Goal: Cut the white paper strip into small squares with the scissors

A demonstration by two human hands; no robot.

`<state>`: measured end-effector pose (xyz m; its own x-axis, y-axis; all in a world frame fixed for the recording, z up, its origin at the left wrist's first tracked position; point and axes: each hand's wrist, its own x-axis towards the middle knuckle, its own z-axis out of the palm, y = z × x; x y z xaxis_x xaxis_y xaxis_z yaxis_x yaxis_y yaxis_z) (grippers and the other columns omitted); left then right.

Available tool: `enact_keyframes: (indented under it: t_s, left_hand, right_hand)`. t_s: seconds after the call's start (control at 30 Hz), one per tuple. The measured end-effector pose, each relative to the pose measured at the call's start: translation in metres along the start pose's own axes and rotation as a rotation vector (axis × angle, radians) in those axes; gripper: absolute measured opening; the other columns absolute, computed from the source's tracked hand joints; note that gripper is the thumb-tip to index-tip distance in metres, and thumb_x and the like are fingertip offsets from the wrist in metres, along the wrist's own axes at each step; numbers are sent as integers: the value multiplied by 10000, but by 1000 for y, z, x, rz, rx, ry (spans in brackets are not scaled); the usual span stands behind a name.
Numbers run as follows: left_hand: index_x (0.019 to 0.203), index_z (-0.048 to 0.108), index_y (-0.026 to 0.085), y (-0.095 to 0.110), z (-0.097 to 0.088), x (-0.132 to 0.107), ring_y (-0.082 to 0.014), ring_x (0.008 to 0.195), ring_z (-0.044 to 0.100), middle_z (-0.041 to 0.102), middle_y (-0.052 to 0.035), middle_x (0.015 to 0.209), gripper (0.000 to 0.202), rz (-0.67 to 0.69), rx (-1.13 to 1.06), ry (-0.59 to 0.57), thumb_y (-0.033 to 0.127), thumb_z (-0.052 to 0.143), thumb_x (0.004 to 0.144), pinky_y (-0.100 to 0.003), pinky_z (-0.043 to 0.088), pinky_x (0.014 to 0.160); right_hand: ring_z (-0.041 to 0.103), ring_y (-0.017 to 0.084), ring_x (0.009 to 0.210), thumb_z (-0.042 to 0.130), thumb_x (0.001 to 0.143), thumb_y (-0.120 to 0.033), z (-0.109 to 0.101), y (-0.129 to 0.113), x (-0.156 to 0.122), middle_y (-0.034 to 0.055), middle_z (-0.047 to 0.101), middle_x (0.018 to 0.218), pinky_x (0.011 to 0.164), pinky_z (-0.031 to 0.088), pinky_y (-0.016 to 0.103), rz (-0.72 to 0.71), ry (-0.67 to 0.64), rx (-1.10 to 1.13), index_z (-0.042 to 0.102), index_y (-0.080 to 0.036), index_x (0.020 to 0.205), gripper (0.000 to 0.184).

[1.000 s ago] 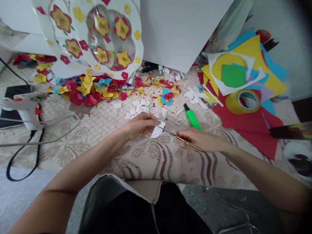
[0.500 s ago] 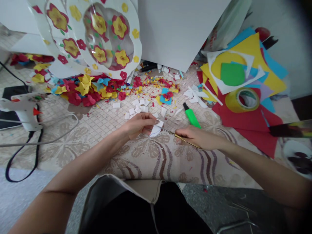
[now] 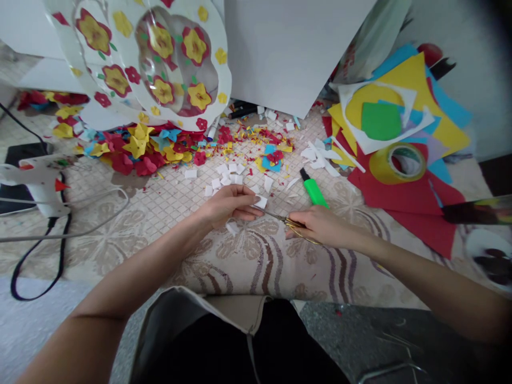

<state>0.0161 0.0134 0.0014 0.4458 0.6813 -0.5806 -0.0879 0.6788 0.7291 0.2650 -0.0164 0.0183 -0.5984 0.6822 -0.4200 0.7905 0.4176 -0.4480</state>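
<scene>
From the head camera, the left hand (image 3: pixel 226 205) pinched a small white paper piece (image 3: pixel 262 202) between thumb and fingers (image 3: pixel 250 213) over the patterned carpet (image 3: pixel 248 256), near its middle. The right hand (image 3: pixel 320 226) was closed through the handles of thin golden scissors (image 3: pixel 286 220), whose blades met the paper's edge. The scissors' long axis ran slantwise, tips pointing left and slightly away toward the paper. A clean cut would likely need the paper held taut close to the blades, turned by the left hand rather than by the scissors. A white scrap (image 3: pixel 232 228) lay just below the left hand; a green highlighter (image 3: pixel 314 190) lay just beyond the right.
</scene>
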Motion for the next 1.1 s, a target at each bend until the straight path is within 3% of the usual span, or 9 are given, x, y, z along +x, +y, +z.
enact_keyframes:
  t_s: [0.13,0.33,0.63,0.7,0.77,0.9,0.97,1.03,1.1]
  left_hand:
    - [834,541,139,3,-2,0,-162,713,735,697,-23,704,131,51,-7,46,89,662,835,-202,571,590]
    - [828,537,139,1,-8,3,-138,708,723,690,-17,723,128,156,2,49,123,663,842,-223,578,660]
    - [1069,602,124,-4,-18,5,-148,826,716,698,-42,859,266,416,272,53,246,643,837,-276,585,779]
    - [1105,615,129,-3,-20,4,-139,760,704,698,-69,940,282,471,443,118,273,594,863,-261,578,696]
    - [1155,622,154,0,-22,-1,-112,668,662,680,-95,1071,311,601,731,269,291,560,883,-259,548,628]
    - [1183,611,163,11,-28,-21,-102,639,599,633,-119,1199,314,781,1184,536,277,547,897,-311,515,687]
    - [1104,624,152,13,-33,-36,-118,636,596,683,-84,1037,250,727,1237,517,272,562,894,-310,505,683]
    - [1005,634,159,11,-37,-51,-138,656,610,686,-44,878,178,647,1274,415,273,601,874,-298,500,669]
    - [959,633,171,0,-38,-65,-170,739,637,676,-42,884,158,587,1344,307,268,655,836,-305,510,689]
  right_hand:
    - [448,111,529,561,891,-508,3,6,-5,-32,478,536,540,238,246,24,68,52,473,-205,653,396]
    - [415,98,498,594,832,-570,14,3,-3,-52,434,514,519,267,230,86,285,170,445,-208,629,441]
    - [418,114,505,506,858,-567,18,7,-4,-34,451,525,528,282,244,220,480,155,436,-212,617,435]
    - [402,113,493,493,852,-605,16,7,-7,-38,431,510,525,276,247,237,512,150,437,-213,614,462]
    - [390,114,486,485,843,-641,12,9,-11,-41,414,500,519,264,251,269,549,139,438,-214,611,488]
    - [394,120,494,501,833,-651,5,15,-11,-37,437,511,517,267,256,329,625,128,474,-215,637,478]
    - [433,129,523,553,823,-609,1,16,-1,-26,496,551,533,291,257,337,647,96,519,-213,682,422]
    - [487,144,571,621,805,-547,-2,13,15,-11,565,614,555,312,258,333,642,31,555,-213,738,347]
    - [553,165,647,658,801,-495,-4,6,35,10,636,705,581,333,261,306,607,-48,583,-214,800,292]
